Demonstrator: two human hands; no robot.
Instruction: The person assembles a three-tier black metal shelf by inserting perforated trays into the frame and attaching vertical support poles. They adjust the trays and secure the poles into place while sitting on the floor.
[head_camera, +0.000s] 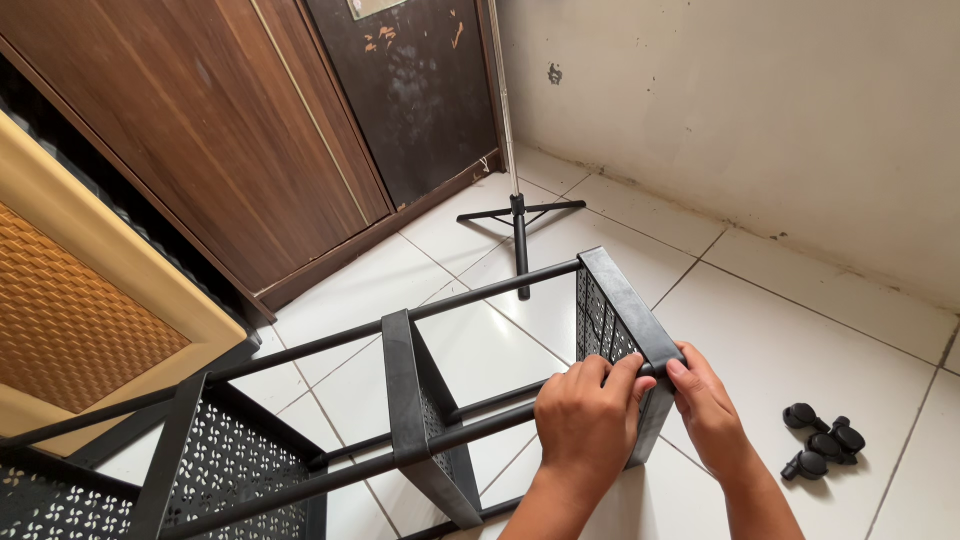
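A black metal rack (400, 345) lies on its side on the white tiled floor, with three perforated shelf trays joined by thin black poles. My left hand (585, 420) is closed over the near corner of the end tray (610, 305), where a pole meets it. My right hand (712, 410) grips the same corner from the right, thumb on the tray's rim. Both hands touch each other's fingertips at that corner.
Several black caster wheels (822, 440) lie on the floor to the right. A black tripod stand (519, 225) rises near the wall behind the rack. A wooden door and a tan cabinet (90, 300) stand at the left.
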